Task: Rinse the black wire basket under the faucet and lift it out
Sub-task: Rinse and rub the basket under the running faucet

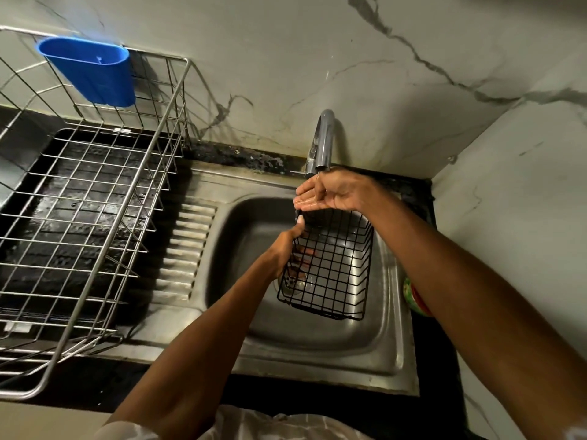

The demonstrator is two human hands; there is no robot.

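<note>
The black wire basket [335, 268] hangs over the steel sink [317, 338], below the faucet [322, 141]. My left hand [290, 246] grips its left rim, thumb on top and fingers showing through the wires. My right hand [330, 190] is cupped palm-up right under the spout, above the basket's far edge, and a thin stream of water falls into it. It holds nothing.
A large steel wire dish rack [89, 217] stands on the black counter to the left, with a blue plastic holder [92, 71] hung on its back rim. The marble wall closes in behind and at right. A green-and-red object [413, 296] sits by the sink's right edge.
</note>
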